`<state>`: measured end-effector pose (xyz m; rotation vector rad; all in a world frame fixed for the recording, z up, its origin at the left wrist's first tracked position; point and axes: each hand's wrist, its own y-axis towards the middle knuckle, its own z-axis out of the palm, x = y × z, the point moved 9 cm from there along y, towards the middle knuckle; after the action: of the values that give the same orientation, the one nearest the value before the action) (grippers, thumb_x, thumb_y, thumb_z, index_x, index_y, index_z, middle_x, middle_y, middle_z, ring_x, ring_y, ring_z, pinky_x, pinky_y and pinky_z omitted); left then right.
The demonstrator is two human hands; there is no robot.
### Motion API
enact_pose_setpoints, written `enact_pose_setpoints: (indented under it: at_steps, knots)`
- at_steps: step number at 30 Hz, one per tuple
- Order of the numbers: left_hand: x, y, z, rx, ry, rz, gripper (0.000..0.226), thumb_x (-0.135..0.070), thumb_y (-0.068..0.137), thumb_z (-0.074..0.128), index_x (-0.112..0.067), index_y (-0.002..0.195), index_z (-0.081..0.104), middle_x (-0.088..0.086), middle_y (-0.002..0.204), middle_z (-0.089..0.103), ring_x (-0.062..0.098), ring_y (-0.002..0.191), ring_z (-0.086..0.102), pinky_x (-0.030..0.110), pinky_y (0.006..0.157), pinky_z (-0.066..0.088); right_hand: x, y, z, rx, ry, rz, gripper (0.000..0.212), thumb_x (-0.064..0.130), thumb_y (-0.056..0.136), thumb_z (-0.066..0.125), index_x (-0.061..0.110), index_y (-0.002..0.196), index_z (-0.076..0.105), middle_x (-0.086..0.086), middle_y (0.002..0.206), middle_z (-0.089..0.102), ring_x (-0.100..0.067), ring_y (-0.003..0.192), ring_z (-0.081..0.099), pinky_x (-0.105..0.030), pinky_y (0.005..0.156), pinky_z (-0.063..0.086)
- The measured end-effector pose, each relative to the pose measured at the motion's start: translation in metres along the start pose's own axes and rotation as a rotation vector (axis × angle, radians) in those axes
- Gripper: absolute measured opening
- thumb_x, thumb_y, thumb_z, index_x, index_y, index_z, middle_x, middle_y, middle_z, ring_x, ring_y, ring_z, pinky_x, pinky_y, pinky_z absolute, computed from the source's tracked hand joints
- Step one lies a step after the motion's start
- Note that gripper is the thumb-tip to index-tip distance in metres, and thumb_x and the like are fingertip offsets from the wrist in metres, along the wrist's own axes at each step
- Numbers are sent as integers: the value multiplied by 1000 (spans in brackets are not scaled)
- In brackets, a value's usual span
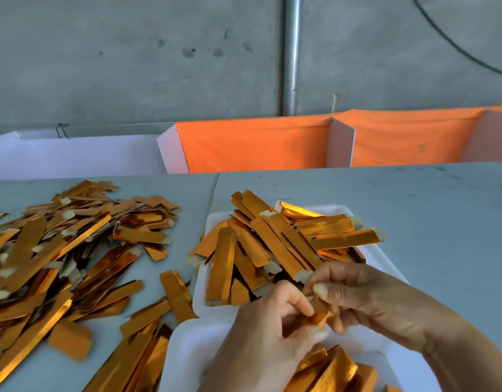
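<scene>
At the left of the frame we see a loose heap of flat gold strips [60, 250] spread over the grey worktop [414, 210]. In the middle, a white tray [200, 290] holds a pile of gold sleeves [272, 244] lying crosswise. A second white tray [187, 343] at the bottom edge carries more gold pieces [337, 372]. Behind the worktop we find an orange cloth [258, 145] pinned over white boards [74, 154], then a grey wall [131, 66] with an upright metal pipe [293, 52] and a black cable [456, 43] at upper right.

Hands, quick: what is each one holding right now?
Left hand: closed, pinching the gold strip.
Right hand: closed, pinching the same gold strip.
</scene>
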<state>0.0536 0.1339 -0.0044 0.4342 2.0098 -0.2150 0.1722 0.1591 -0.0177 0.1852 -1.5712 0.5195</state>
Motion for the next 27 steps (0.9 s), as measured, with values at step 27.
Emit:
enact_pose_setpoints:
  at_steps: [27]
  knots:
    - [-9, 1, -19, -226, 435, 82, 10, -36, 95, 49, -31, 95, 58, -18, 81, 52, 4, 86, 53, 12, 69, 40, -6, 27, -22, -469, -1272, 39, 35, 43, 101, 28, 33, 105, 62, 15, 113, 55, -10, 120, 44, -28, 100, 43]
